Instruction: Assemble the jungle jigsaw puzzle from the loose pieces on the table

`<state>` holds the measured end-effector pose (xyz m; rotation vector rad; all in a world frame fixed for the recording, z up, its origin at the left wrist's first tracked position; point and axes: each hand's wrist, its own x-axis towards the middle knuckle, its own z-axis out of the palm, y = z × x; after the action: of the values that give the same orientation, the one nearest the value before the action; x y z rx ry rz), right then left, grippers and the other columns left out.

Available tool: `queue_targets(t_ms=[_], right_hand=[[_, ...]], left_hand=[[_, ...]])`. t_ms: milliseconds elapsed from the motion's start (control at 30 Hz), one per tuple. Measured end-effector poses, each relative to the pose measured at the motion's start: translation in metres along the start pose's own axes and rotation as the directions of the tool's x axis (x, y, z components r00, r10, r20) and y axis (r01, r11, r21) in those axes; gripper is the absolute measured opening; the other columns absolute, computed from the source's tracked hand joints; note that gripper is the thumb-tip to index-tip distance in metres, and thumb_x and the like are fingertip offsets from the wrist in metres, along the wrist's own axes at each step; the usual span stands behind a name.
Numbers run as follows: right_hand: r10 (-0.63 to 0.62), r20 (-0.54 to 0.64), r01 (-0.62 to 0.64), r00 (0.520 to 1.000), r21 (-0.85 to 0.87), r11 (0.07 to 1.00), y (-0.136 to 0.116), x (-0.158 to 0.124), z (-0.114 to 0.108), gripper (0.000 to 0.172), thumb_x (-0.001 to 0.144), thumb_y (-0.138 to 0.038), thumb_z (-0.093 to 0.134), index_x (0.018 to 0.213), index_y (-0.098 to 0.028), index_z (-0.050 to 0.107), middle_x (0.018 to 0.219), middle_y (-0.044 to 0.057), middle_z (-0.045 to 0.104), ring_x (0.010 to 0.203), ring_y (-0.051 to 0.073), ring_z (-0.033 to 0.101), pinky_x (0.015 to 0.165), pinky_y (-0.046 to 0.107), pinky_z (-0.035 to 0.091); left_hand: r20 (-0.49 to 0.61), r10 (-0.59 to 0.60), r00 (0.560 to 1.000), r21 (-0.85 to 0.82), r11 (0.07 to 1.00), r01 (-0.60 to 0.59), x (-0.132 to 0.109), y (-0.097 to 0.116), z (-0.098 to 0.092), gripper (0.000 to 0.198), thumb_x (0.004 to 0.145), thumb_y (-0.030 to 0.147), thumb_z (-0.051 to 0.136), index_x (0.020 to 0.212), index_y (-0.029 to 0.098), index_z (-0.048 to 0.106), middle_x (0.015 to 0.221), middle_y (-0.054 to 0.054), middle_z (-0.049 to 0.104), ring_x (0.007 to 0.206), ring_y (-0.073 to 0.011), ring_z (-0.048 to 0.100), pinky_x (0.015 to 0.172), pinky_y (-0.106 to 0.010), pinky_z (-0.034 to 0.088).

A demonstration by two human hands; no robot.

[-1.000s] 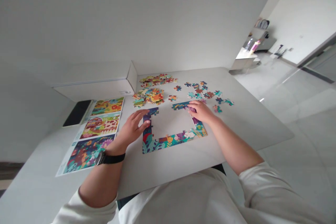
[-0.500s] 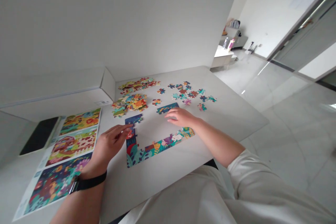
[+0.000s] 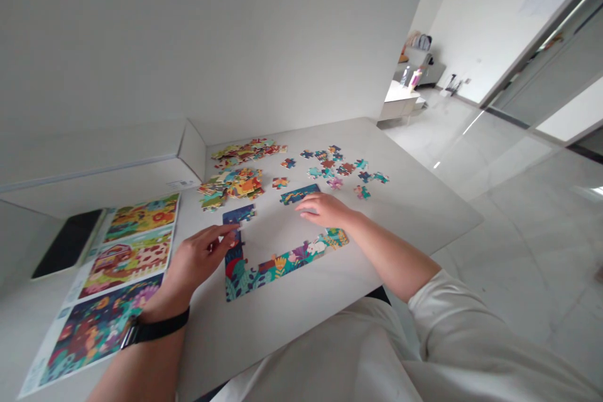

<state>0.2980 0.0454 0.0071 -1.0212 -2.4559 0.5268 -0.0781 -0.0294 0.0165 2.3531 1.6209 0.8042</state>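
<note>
Jigsaw border (image 3: pixel 242 282) lies on the bench (image 3: pixel 424 201), open toward the loose pieces (image 3: pixel 330 166) for reach. Left hand (image 3: pixel 200 257) curls at its left column, pinch unclear; right hand (image 3: pixel 325 210) rests flat, fingers together, below the separate top section (image 3: pixel 299 194).

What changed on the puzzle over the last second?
The right hand moved back off the top border strip and is now open inside the border. The left hand drew its spread fingers together at the top of the left border column; whether it holds a piece is unclear. The head camera also turned. The loose piece piles and picture sheet look unmoved.
</note>
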Motion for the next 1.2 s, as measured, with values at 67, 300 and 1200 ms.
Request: queue_targets(t_ms=[67, 300, 1200], right_hand=[[0.003, 0.01, -0.003, 1.0, -0.003, 1.0, 0.0, 0.0, 0.0, 0.024, 0.105, -0.024, 0.07, 0.125, -0.029, 0.083, 0.128, 0.005, 0.081, 0.122, 0.02, 0.075, 0.11, 0.036, 0.056], [-0.02, 0.02, 0.019, 1.0, 0.008, 1.0, 0.0, -0.001, 0.0, 0.026, 0.104, -0.022, 0.07, 0.125, -0.031, 0.084, 0.126, 0.005, 0.082, 0.116, 0.02, 0.076, 0.107, 0.037, 0.058], [0.826, -0.198, -0.846, 0.528, -0.201, 0.493, 0.106, -0.065, -0.101, 0.038, 0.088, -0.018, 0.076, 0.124, -0.027, 0.085, 0.121, 0.006, 0.085, 0.11, 0.023, 0.08, 0.094, 0.027, 0.057]], left_hand=[[-0.005, -0.002, 1.0, 0.012, 1.0, 0.002, 0.0, 0.0, -0.001, 0.041, 0.106, 0.052, 0.055, 0.12, 0.025, 0.083, 0.092, -0.003, 0.081, 0.062, -0.0148, 0.062, 0.065, -0.026, 0.051], [0.006, -0.013, 1.0, 0.013, 1.0, 0.013, -0.002, -0.001, -0.001, 0.041, 0.105, 0.052, 0.056, 0.122, 0.026, 0.083, 0.091, -0.002, 0.08, 0.057, -0.0133, 0.059, 0.063, -0.026, 0.05], [0.042, -0.066, 0.997, 0.021, 0.998, 0.065, -0.001, -0.002, 0.002, 0.048, 0.103, 0.054, 0.056, 0.127, 0.022, 0.081, 0.082, -0.002, 0.078, 0.056, -0.0126, 0.057, 0.06, -0.024, 0.046]])
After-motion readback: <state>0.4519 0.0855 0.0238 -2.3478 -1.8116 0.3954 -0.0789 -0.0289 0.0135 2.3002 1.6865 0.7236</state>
